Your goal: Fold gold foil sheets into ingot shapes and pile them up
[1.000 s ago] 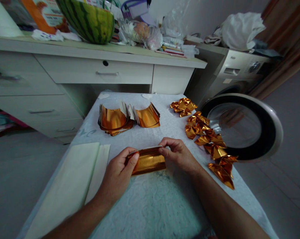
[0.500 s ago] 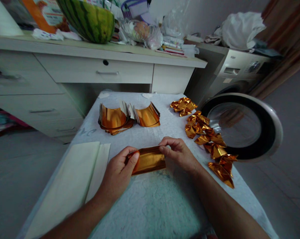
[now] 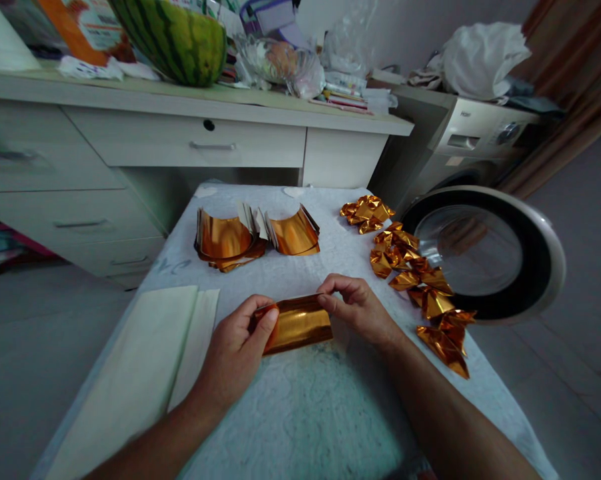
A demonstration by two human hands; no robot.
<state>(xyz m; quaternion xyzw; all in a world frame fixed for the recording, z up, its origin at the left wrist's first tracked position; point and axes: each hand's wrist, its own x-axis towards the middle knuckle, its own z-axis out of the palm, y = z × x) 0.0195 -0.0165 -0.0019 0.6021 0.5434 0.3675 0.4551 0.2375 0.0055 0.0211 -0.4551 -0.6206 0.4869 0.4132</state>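
A rectangular piece of shiny gold foil paper [image 3: 301,325] is stretched between my two hands, just above the cloth-covered table. My left hand [image 3: 243,343] pinches its left end, thumb on top and fingers behind. At the upper right corner my right hand [image 3: 356,307] grips it between thumb and forefinger. Beyond the hands stand two stacks of curved gold foil sheets, a left stack [image 3: 224,239] and a right stack [image 3: 294,233], their pale edges turned up. Several folded gold foil pieces [image 3: 413,267] lie in a row along the table's right side.
Folded pale sheets [image 3: 130,373] lie on the table's left side. A washing machine's open round door [image 3: 555,267] stands against the right edge. Behind the table is a white drawer cabinet [image 3: 260,143] with a cut watermelon [image 3: 180,47] and plastic bags on top.
Both hands keep the same grip on the foil paper, which has barely moved. The view has shifted very slightly.
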